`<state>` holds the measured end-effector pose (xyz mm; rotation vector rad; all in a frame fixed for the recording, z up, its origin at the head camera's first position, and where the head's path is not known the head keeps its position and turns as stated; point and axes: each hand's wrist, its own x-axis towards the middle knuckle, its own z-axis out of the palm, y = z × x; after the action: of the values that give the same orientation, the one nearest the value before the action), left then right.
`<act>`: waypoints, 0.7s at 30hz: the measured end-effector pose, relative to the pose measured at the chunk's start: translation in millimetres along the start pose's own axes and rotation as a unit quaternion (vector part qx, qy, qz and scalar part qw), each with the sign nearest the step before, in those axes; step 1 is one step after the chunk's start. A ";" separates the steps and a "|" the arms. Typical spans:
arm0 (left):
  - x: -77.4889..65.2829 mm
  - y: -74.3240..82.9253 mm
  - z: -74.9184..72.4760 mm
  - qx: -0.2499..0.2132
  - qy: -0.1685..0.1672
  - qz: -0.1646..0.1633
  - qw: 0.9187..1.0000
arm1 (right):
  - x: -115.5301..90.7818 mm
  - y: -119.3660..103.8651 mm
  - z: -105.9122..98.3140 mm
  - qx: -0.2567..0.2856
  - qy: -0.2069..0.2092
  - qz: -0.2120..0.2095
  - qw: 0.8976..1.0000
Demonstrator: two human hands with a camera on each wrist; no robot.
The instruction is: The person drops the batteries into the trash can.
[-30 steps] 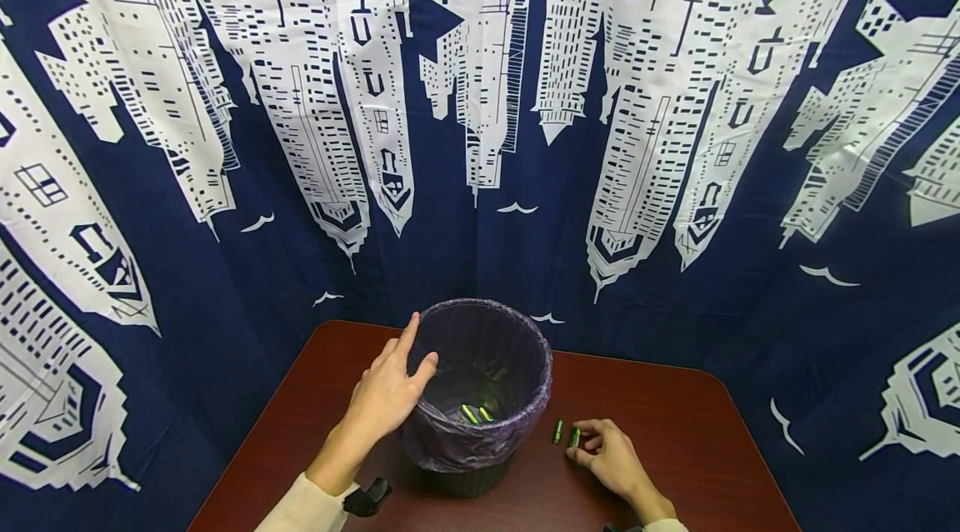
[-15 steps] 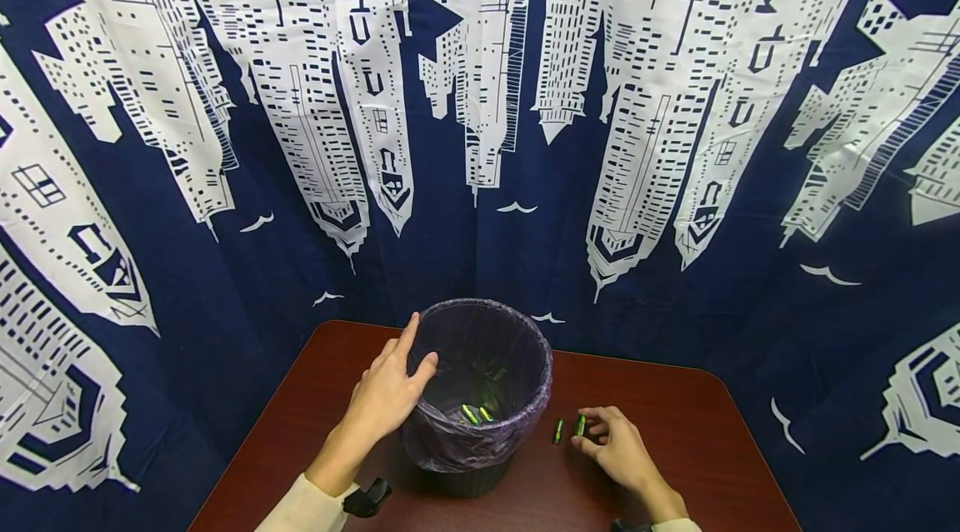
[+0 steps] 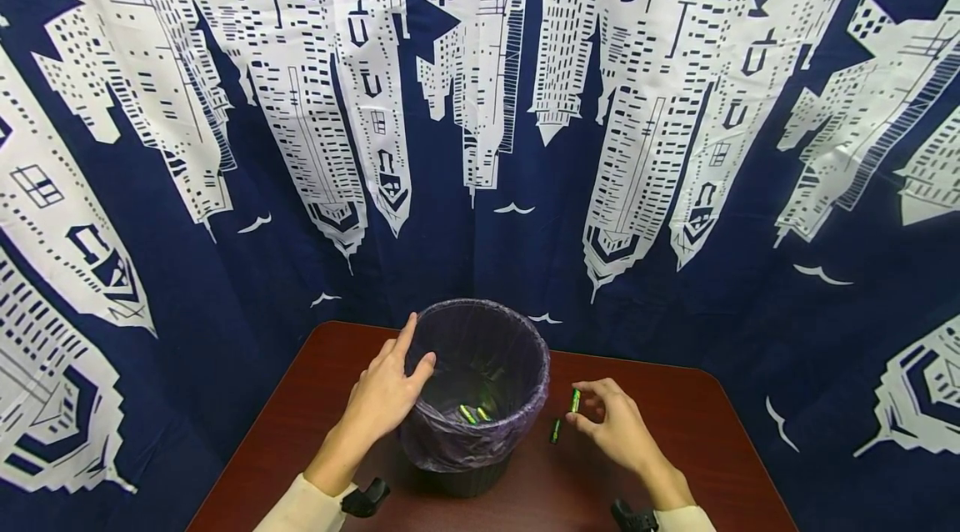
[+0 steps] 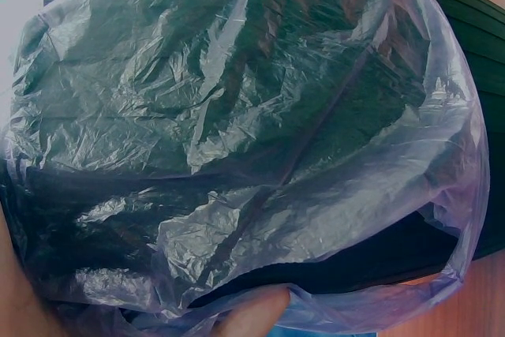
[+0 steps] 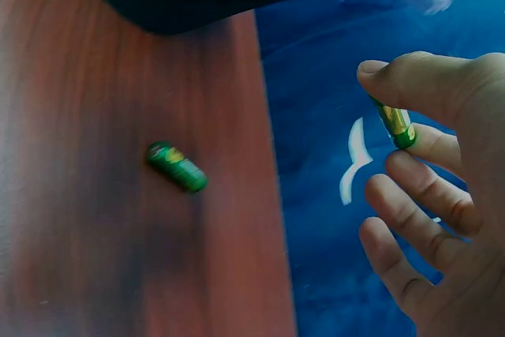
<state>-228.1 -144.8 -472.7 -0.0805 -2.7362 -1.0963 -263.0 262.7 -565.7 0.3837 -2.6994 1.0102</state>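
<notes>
My left hand (image 3: 386, 390) holds the left rim of a dark trash can (image 3: 468, 482) lined with a translucent purple bag (image 3: 457, 453). Its index finger extends along the rim and its thumb reaches over the inside. In the left wrist view the crinkled bag (image 4: 237, 116) fills most of the picture. My right hand (image 3: 618, 424) pinches a green-and-yellow battery (image 3: 575, 400) between thumb and index finger, raised over the table; its other fingers are loosely bent. Another such battery (image 5: 176, 167) lies on the table beside the can. Two batteries (image 3: 474, 414) show inside the bag.
The reddish-brown wooden table (image 3: 675, 399) carries the can and the loose battery. Behind it hangs a navy curtain (image 3: 480, 248) with white, upside-down city buildings. A black wrist strap (image 3: 366, 499) is on the left arm.
My right hand has lifted the battery off the table, first slightly right, then up and away from me. My left hand stays on the rim.
</notes>
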 end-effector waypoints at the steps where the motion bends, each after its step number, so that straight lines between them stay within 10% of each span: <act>1: 0.0 0.1 0.0 0.000 0.000 0.000 1.000 | 1.4 -3.2 -2.4 -0.006 0.008 -0.011 1.000; 21: -0.4 -0.1 0.3 0.001 0.002 0.003 1.000 | 36.5 -84.1 -60.3 -0.065 0.082 -0.156 0.982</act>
<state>-227.8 -144.7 -473.1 -0.0861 -2.7313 -1.0920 -262.7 235.9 -459.4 0.6434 -2.4421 0.7395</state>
